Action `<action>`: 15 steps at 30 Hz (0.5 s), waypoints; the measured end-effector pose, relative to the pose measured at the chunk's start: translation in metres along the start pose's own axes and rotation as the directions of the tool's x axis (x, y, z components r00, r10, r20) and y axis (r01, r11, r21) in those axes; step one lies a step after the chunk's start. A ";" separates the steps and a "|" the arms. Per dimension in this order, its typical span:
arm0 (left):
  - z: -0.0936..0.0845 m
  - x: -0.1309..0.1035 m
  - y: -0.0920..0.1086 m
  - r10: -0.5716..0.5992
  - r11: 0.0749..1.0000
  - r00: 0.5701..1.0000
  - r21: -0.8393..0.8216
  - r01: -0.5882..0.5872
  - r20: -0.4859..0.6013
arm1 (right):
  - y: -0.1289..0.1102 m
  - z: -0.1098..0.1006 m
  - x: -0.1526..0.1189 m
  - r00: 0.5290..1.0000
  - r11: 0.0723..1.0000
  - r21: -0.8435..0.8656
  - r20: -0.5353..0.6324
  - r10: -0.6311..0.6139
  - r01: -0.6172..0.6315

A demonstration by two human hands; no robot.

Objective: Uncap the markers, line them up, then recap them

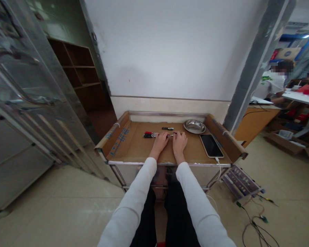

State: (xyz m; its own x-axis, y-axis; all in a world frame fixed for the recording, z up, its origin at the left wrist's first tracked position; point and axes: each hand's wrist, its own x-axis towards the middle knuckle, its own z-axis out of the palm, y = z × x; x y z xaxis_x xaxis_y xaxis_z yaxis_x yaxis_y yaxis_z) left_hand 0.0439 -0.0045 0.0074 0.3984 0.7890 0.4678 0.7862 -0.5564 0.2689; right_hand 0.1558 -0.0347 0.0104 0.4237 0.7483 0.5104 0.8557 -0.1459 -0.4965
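My left hand [160,141] lies over the middle of the cardboard-lined cart top, its fingers closed on a slim pen [171,135]. The other end of this pen is pinched by my right hand [180,141], just beside it. Fingers cover most of the pen, so its exact parts are hidden. Left of my left hand, several pens with red and black ends [148,134] lie close together, their right ends partly behind that hand. A single black pen [167,128] rests just beyond both hands.
A shiny metal dish [194,126] stands at the back right. In front of it lies a phone [211,145] with a white cable [219,168] hanging over the edge. Raised cardboard sides [118,132] flank the top. A power strip-like unit [243,183] and wires are on the floor.
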 end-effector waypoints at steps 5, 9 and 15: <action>-0.006 -0.005 0.002 -0.049 0.998 0.997 0.034 0.051 -0.066 | 0.002 0.001 -0.001 1.000 1.000 0.022 0.002 -0.007 0.007; -0.008 -0.008 0.003 -0.019 0.999 0.997 0.045 0.023 -0.073 | 0.001 0.003 -0.001 0.993 0.993 -0.003 0.028 -0.118 0.118; -0.009 -0.009 0.004 -0.017 0.999 0.994 0.031 0.021 -0.109 | 0.000 0.003 -0.002 0.989 0.989 -0.026 0.020 -0.144 0.144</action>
State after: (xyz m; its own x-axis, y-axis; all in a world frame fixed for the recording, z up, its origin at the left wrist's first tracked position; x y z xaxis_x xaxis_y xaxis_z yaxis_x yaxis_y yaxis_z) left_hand 0.0390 -0.0166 0.0119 0.3308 0.7651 0.5524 0.8086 -0.5316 0.2521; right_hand 0.1546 -0.0342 0.0072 0.2903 0.7744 0.5622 0.9154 -0.0535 -0.3990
